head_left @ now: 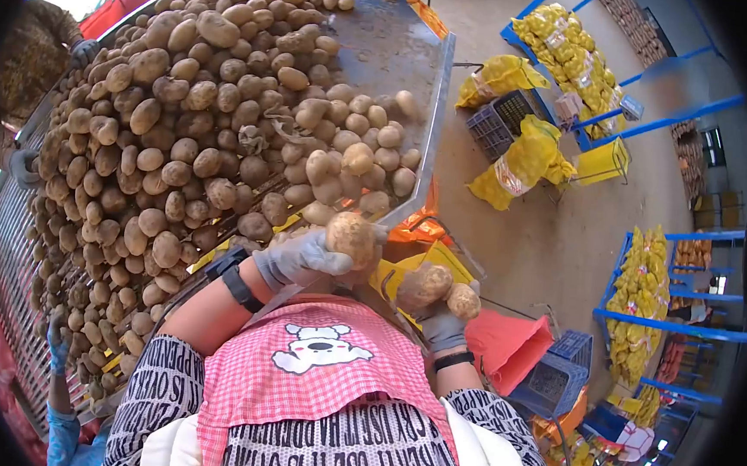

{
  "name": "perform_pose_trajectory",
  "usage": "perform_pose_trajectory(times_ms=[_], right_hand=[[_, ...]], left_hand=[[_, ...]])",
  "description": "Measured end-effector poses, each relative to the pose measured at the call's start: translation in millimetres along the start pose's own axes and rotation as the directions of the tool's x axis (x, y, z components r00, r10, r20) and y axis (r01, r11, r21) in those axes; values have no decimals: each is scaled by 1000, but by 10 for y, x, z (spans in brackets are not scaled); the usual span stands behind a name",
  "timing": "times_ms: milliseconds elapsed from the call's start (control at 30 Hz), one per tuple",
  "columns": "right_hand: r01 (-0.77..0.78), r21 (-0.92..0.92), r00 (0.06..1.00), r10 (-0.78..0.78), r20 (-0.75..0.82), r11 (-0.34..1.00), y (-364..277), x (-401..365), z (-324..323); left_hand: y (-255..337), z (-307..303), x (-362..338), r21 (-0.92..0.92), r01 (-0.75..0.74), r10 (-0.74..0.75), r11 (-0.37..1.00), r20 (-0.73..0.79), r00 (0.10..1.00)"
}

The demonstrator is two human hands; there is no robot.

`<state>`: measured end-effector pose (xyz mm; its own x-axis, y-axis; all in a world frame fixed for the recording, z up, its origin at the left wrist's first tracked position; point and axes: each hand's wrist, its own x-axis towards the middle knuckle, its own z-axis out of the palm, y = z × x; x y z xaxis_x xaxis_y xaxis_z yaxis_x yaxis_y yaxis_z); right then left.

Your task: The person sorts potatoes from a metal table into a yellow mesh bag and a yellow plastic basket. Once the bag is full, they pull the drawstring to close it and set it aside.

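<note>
My left hand (304,259), in a grey glove, is closed round a large brown potato (351,237) at the near edge of the sorting table. My right hand (445,330), also gloved in grey, holds potatoes further right: a dirt-marked potato (424,286) and a smaller potato (464,301) beside it. Its fingers are mostly hidden beneath them. Below my hands, a yellow-edged opening (388,277) shows in part. A big heap of potatoes (162,166) covers the slatted table on the left, with paler ones gathered near the metal rim (436,125).
Co-workers' gloved hands (23,168) and a blue glove (57,345) are at the table's left side. Filled yellow bags (521,165) and a dark crate (493,133) stand on the floor. A red sack (504,346) and blue crate (559,371) are close on my right.
</note>
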<state>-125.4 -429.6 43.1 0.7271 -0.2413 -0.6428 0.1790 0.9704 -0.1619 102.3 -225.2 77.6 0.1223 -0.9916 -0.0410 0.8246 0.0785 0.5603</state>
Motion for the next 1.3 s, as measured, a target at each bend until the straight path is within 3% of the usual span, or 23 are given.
perform_pose_trajectory(times_ms=[33, 100, 167, 233, 267, 333, 367, 400, 433, 467, 500, 567, 667, 700, 767, 833, 900, 967, 1000, 1033, 1167, 1233, 1300], right_hand=[[129, -35, 988, -132, -84, 991, -74, -132, -130], [137, 43, 988, -133, -82, 990, -216, -275, -559], [239, -139, 893, -274, -358, 961, -283, -309, -945], [248, -244, 883, -322, -340, 938, -313, -321, -1089], [258, -177, 830, -311, -464, 950, -363, -261, -1267], [230, -112, 667, -241, -705, 967, -352, -217, -1064], [208, -26, 899, -201, -390, 978, -479, -90, -1593], [110, 19, 991, -112, 73, 994, -602, 31, -2105], [29, -18, 897, -18, 443, 999, -723, 151, -2620], [163, -205, 983, -142, 117, 965, -696, 139, -2383], [220, -354, 964, -258, -61, 909, -572, 206, -1880], [104, -641, 792, -453, -409, 761, -275, 313, -648], [221, -859, 888, -459, -18, 462, -115, 617, 68], [218, -866, 895, -446, -6, 449, -51, 710, 335], [321, -920, 925, -280, 255, 225, 94, 900, 797], [402, -892, 914, -155, 376, 206, 340, 1143, 1094], [472, -857, 876, -4, 482, 208, 677, 1327, 1363], [613, -779, 758, 179, 627, 134, 1023, 1438, 1584], [659, -748, 703, 293, 648, 72, 1193, 1530, 1683], [723, -677, 679, 323, 659, -139, 1445, 1384, 1927], [968, -238, 249, 482, 840, -84, 2242, 1666, 2365], [978, -195, 201, 522, 829, -69, 2658, 1810, 2645], [983, -38, 128, 524, 842, -178, 3072, 2019, 2881]], left_hand=[[-97, 81, 202, 5, 45, -45, 999, 59, 997], [-394, 198, 574, 9, 160, -160, 987, 88, 983], [-777, 213, 904, 179, 221, -246, 959, 130, 961], [-861, 369, 1037, 400, 281, -311, 872, 10, 950], [-926, 335, 1064, 399, 285, -311, 872, 0, 950], [-1000, 162, 1045, 526, 423, -321, 738, -279, 905], [-973, 84, 996, 519, 422, -298, 743, -308, 903], [-905, 17, 931, 440, 475, -359, 762, -324, 875], [-840, -46, 855, 357, 519, -415, 776, -331, 848], [-827, -87, 731, 336, 458, -331, 823, -371, 868], [-775, -118, 616, 330, 441, -301, 835, -395, 868], [-691, -198, 386, 217, 370, -225, 903, -494, 840], [-503, -140, 28, 329, 264, -27, 907, -579, 815], [-438, -119, -102, 377, 215, 56, 901, -592, 804], [-478, -215, -380, 353, 120, 136, 928, -621, 772], [-428, -236, -704, 432, 193, 216, 881, -731, 648], [-425, -192, -1014, 339, 2, 275, 941, -765, 582], [-449, -205, -1323, 435, 72, 356, 897, -811, 464], [-431, -151, -1426, 310, -79, 315, 947, -858, 406], [-427, -177, -1567, 320, -102, 334, 942, -861, 385], [-439, -120, -1951, 424, -204, 460, 882, -867, 189], [-459, -132, -2106, 469, -175, 488, 866, -869, 88], [-438, -162, -2223, 469, -259, 496, 844, -867, 48]])
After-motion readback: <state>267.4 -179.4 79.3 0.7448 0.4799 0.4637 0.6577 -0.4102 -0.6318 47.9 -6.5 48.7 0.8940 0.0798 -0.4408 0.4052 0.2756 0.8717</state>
